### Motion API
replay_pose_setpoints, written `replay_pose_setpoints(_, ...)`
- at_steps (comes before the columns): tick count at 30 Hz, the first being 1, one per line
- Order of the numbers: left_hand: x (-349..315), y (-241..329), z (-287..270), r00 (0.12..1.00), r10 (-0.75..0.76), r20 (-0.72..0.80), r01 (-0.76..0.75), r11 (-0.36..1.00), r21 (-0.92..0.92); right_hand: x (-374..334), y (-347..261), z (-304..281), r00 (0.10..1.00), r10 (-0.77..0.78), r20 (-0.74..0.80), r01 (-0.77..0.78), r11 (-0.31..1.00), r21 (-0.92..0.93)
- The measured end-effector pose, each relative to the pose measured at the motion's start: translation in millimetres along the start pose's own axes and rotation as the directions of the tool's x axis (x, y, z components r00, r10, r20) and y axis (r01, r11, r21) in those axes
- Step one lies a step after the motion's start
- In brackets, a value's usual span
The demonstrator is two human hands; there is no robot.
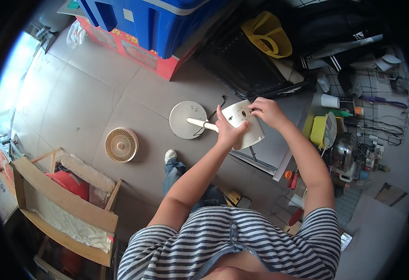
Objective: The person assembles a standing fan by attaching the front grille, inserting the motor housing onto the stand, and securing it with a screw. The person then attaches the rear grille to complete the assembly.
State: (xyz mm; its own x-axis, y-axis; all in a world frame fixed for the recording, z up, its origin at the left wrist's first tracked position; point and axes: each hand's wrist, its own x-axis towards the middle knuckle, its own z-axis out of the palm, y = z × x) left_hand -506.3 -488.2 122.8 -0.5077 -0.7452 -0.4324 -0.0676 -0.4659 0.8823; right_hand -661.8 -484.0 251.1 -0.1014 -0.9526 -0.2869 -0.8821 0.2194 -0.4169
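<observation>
Clasped between spread fingers and thumb of the left hand [229,133], over the left edge of a grey metal-rimmed table [275,151]: cream curved plastic housing [254,135]. Touched by closely bunched fingertips of the right hand [267,112]; pinched contents, if any, indeterminable.

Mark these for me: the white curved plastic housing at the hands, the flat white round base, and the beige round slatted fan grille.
White curved plastic housing [252,128], head view: outer wall.
Flat white round base [179,121], head view: bare disc face.
Beige round slatted fan grille [121,145], head view: central hub.
</observation>
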Motion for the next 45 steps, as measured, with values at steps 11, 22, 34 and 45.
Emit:
replay_pose_setpoints(11,-3.7,10.3,-2.1,0.998,-0.06,0.036,0.062,0.995,-0.077,-5.1,-8.6,-2.3,0.998,0.068,-0.007,-0.068,0.998,-0.001)
replay_pose_setpoints(22,-2.9,9.6,-1.8,0.994,-0.094,0.052,0.098,0.992,-0.085,0.0,-15.7,-9.3,0.967,0.25,0.049,-0.253,0.966,0.056)
replay_pose_setpoints(34,-1.3,13.9,-5.1,0.989,-0.127,0.077,0.132,0.989,-0.063,-0.8,-13.5,-0.5,0.993,0.112,-0.042,-0.112,0.994,0.002)
replay_pose_setpoints(45,-2.5,17.8,-5.7,0.987,-0.146,0.073,0.152,0.986,-0.073,-5.1,-13.3,-2.1,0.995,0.1,0.025,-0.095,0.982,-0.165)
